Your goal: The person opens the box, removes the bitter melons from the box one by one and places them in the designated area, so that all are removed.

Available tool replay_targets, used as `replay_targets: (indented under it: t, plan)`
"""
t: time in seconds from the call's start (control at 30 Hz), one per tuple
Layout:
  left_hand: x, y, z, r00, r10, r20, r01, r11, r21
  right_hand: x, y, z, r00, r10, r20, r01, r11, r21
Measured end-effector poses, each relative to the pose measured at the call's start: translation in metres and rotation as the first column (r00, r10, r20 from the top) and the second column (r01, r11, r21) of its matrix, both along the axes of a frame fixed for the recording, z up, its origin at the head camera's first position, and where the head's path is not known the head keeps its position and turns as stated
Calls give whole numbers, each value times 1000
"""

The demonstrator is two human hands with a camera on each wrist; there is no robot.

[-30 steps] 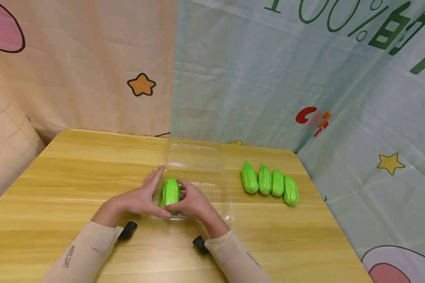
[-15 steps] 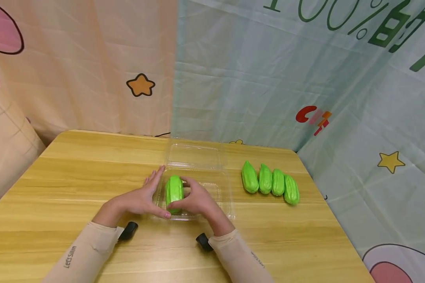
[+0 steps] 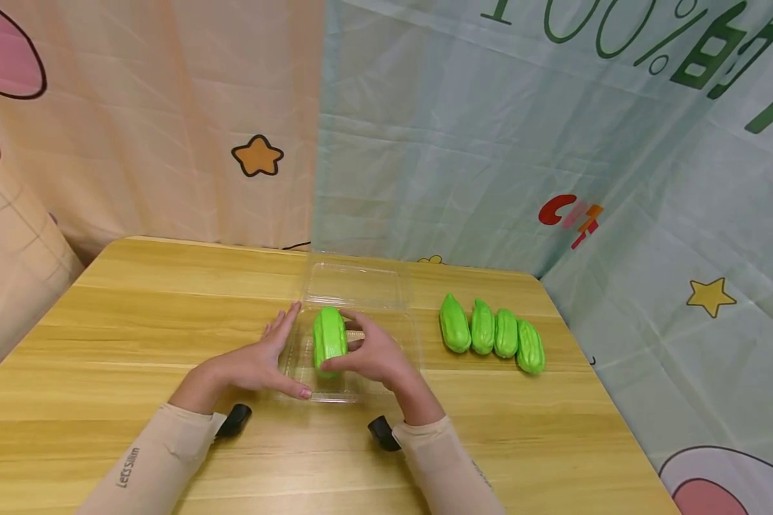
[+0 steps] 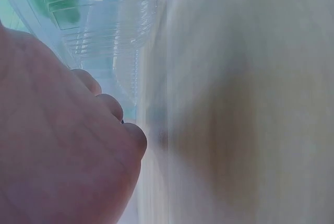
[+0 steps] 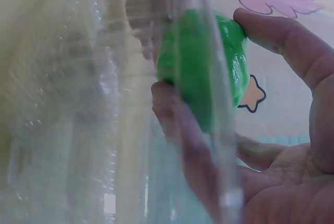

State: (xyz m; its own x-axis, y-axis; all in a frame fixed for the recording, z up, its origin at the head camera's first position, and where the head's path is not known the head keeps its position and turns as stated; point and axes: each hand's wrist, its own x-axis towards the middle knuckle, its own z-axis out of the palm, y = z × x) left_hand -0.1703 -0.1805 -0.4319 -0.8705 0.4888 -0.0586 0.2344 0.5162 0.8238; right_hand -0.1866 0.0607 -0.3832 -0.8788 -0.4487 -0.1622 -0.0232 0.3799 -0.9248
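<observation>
My right hand (image 3: 376, 354) holds a bright green ribbed gourd (image 3: 329, 336) between thumb and fingers. The gourd is over the left half of a clear plastic clamshell box (image 3: 386, 379), whose lid (image 3: 354, 282) lies back, away from me. In the right wrist view, part of the gourd (image 5: 236, 51) rises above the box's rim, and the rest shows through the clear wall. My left hand (image 3: 258, 365) is at the box's left side, thumb and fingers spread. From the left wrist, its fingertips are at the box wall (image 4: 112, 31), with the gourd blurred behind the plastic.
Several more green gourds (image 3: 483, 327) lie in a row on the wooden table (image 3: 187, 307), right of the box. Black wrist devices (image 3: 234, 420) stick out below both sleeves. Printed curtains (image 3: 425, 143) hang behind the table's far edge and along its right side.
My right hand has moved up and to the right with the gourd, from the box's left edge toward its middle. My left hand has stayed in place.
</observation>
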Motion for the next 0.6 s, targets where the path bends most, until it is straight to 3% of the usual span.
replay_targets:
  t: [0.6]
  plan:
    - [1,0,0,1000,3,1,-3,1000,3,-6,34,19,999,-33,-32,29,993,-111]
